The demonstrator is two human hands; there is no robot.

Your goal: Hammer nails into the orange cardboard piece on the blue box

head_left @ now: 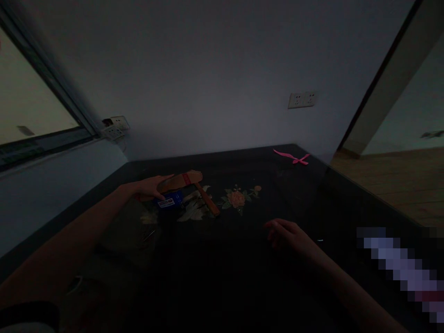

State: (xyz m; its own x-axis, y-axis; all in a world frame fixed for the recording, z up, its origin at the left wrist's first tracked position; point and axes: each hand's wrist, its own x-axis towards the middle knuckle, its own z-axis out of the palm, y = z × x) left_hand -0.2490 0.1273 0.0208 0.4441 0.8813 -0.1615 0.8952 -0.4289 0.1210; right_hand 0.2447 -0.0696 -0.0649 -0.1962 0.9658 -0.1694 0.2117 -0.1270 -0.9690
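My left hand [151,187] grips the left end of a long brown piece with a red band [192,177], thumb on the near side and fingers on the far side. Its exact kind is unclear in the dim light. Just below my thumb lies a blue packet [169,202] with a pale label. A brown wooden stick [208,200] slants toward me from under the brown piece's right end. My right hand [286,233] is over the dark table [215,268], its fingers curled in, with nothing visible in them.
A pink ribbon [294,159] lies at the table's far right. Flower pictures [237,199] mark the tabletop. Behind stands a wall with sockets [301,100]; a window [34,88] is at left. A small bright sliver [319,240] lies right of my right hand.
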